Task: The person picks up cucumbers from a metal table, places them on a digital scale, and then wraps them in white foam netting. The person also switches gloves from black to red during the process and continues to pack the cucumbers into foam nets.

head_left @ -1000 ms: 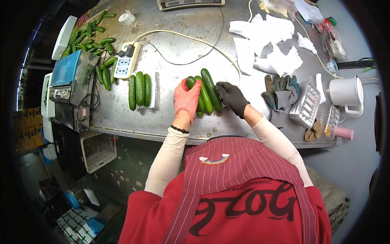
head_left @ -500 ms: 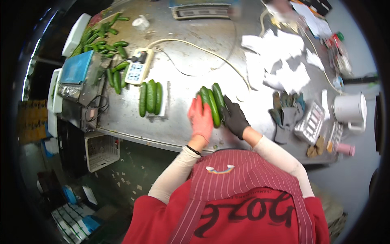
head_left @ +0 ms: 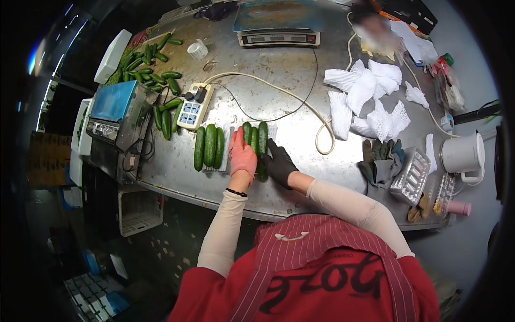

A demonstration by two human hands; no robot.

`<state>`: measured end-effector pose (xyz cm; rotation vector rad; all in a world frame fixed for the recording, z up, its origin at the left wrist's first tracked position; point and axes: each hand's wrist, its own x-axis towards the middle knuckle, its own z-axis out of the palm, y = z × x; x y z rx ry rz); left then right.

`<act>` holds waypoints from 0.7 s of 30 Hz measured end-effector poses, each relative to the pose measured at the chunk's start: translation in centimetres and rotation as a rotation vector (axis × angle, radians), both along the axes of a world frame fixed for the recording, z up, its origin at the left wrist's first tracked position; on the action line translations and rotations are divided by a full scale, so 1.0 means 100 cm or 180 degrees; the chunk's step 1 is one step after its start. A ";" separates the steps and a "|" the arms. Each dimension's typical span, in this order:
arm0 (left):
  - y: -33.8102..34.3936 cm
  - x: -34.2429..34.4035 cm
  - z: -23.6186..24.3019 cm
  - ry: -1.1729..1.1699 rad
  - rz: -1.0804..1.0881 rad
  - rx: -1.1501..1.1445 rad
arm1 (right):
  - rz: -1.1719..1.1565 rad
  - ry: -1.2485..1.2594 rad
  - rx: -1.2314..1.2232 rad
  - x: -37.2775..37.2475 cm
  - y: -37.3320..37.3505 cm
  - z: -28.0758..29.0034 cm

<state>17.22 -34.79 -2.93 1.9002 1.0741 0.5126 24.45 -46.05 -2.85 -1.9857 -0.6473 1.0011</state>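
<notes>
My left hand [head_left: 241, 158], in a coral glove, and my right hand [head_left: 278, 163], in a black glove, hold three cucumbers [head_left: 262, 137] between them from either side, lying over a pale ridged tray or wrap that is partly hidden. Just left of them, three more cucumbers [head_left: 210, 145] lie side by side, with similar pale packaging [head_left: 224, 162] showing under their right edge. Behind these stands a power strip [head_left: 193, 111] with plugs and cables.
Loose cucumbers [head_left: 147, 56] and a metal machine [head_left: 111, 119] are at left. A scale [head_left: 279, 38] stands at the back. White foam sleeves [head_left: 360, 92], spare gloves [head_left: 382, 163], a kettle [head_left: 457, 154] and pink cylinder [head_left: 459, 208] occupy the right of the steel table [head_left: 171, 174].
Both hands have moved left with their three cucumbers, which now lie upright in line beside the other group, over pale packaging. The camera view has shifted, showing more of the scale.
</notes>
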 end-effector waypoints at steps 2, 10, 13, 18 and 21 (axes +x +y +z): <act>0.001 -0.006 -0.002 0.0376 0.0013 0.0771 | 0.0198 0.0086 -0.0004 0.001 0.013 -0.006; -0.002 -0.005 0.007 0.0479 0.0267 0.0919 | 0.0529 -0.0081 -0.0120 0.004 0.038 -0.012; -0.003 -0.016 0.020 0.0619 0.0466 0.0949 | 0.0594 -0.0048 0.0002 -0.010 0.042 -0.012; 0.033 -0.029 0.025 0.0536 0.0351 0.1852 | 0.0018 0.0410 0.0239 -0.011 0.037 -0.048; 0.097 -0.041 0.060 0.0618 0.1014 0.1350 | 0.0145 -0.0194 0.0207 -0.007 0.027 -0.019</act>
